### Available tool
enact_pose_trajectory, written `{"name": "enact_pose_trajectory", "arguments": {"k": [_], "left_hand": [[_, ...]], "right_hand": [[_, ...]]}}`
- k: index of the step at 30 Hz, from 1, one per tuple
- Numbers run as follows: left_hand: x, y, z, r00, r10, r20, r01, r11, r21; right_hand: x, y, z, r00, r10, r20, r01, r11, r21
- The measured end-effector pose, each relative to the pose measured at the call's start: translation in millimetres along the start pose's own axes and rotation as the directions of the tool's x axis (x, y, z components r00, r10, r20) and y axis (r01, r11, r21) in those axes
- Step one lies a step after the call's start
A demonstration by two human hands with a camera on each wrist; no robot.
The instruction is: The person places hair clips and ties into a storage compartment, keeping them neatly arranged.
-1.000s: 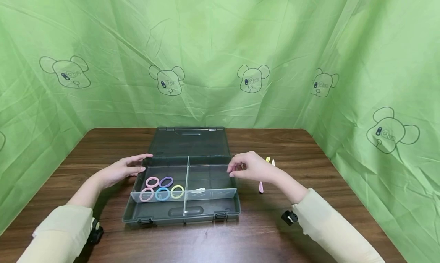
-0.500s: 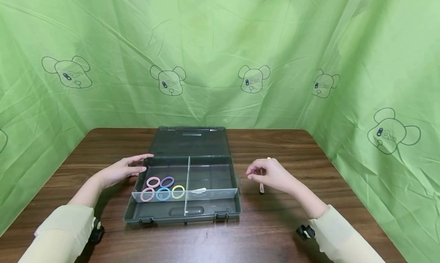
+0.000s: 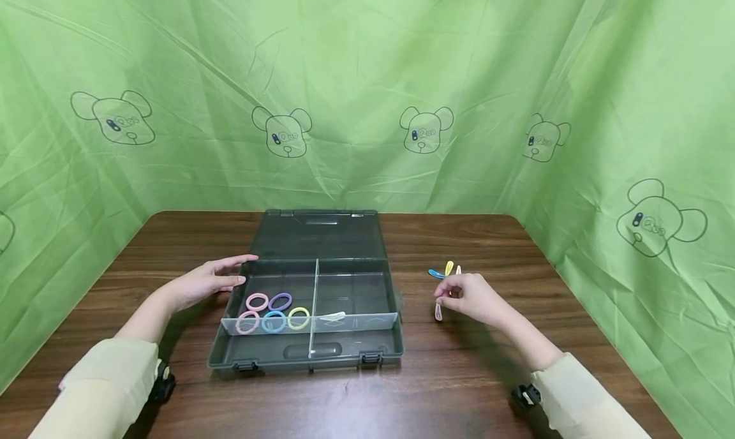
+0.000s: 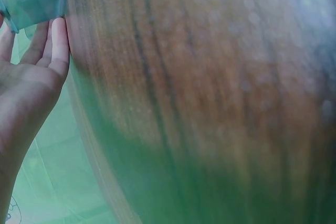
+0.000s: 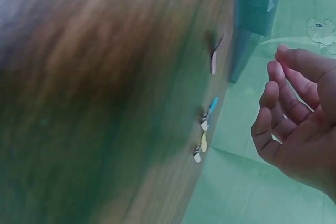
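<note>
A dark translucent divided box (image 3: pixel 275 362) lies on the table with its lid (image 3: pixel 318 236) laid back. My left hand (image 3: pixel 198 287) touches its left side, thumb near the rim, fingers fairly straight at the back corner. Several coloured hair ties (image 3: pixel 279 302) lie in the back left compartment, and a white hair clip (image 3: pixel 332 316) lies in the back right one. My right hand (image 3: pixel 473 298) hovers by a pink hair clip (image 3: pixel 438 312); in the right wrist view the loosely bent fingers (image 5: pixel 270 94) hold nothing and that pink clip (image 5: pixel 213 62) lies apart from them.
Behind the right hand lie a blue hair clip (image 3: pixel 436 274), a yellow hair clip (image 3: pixel 449 268) and a pale hair clip (image 3: pixel 458 270). The wooden table (image 3: pixel 367 401) is surrounded by green cloth (image 3: pixel 356 56) at the back and sides.
My right hand has moved rightward, from the box's right edge to beside the pink hair clip. The left hand has stayed at the box's left side.
</note>
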State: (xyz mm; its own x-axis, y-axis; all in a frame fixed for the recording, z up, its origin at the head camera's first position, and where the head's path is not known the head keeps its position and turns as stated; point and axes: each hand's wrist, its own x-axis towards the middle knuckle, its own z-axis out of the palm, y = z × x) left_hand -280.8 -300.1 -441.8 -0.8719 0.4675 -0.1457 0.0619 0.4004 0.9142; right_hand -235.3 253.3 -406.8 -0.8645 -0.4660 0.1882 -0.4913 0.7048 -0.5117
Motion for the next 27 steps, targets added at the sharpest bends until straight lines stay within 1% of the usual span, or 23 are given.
{"name": "enact_pose_trajectory", "arguments": {"k": [6, 12, 16, 21, 27], "left_hand": [[-0.1, 0.6, 0.4, 1.0, 0.006, 0.011, -0.005, 1.0, -0.018], [-0.6, 1.5, 0.5, 1.0, -0.007, 0.009, 0.008, 1.0, -0.021], [-0.2, 0.0, 0.8, 1.0, -0.011, 0.0, 0.011, 1.0, -0.01], [-0.4, -0.9, 0.8, 1.0, -0.008, -0.011, 0.008, 1.0, 0.003], [0.5, -0.8, 0.5, 1.0, -0.007, -0.005, 0.006, 1.0, -0.024]], "right_hand": [[-2.8, 6.5, 5.0, 0.997, 0.07, 0.031, -0.069, 0.997, -0.018], [-2.6, 12.9, 12.9, 0.993, 0.109, 0.054, -0.106, 0.993, -0.054], [-3.1, 17.6, 16.0, 0.992, 0.108, 0.069, -0.104, 0.993, -0.057], [-2.1, 21.0, 17.2, 0.993, 0.09, 0.081, -0.084, 0.994, -0.075], [1.2, 23.9, 16.1, 0.994, 0.088, 0.07, -0.079, 0.99, -0.119]]}}
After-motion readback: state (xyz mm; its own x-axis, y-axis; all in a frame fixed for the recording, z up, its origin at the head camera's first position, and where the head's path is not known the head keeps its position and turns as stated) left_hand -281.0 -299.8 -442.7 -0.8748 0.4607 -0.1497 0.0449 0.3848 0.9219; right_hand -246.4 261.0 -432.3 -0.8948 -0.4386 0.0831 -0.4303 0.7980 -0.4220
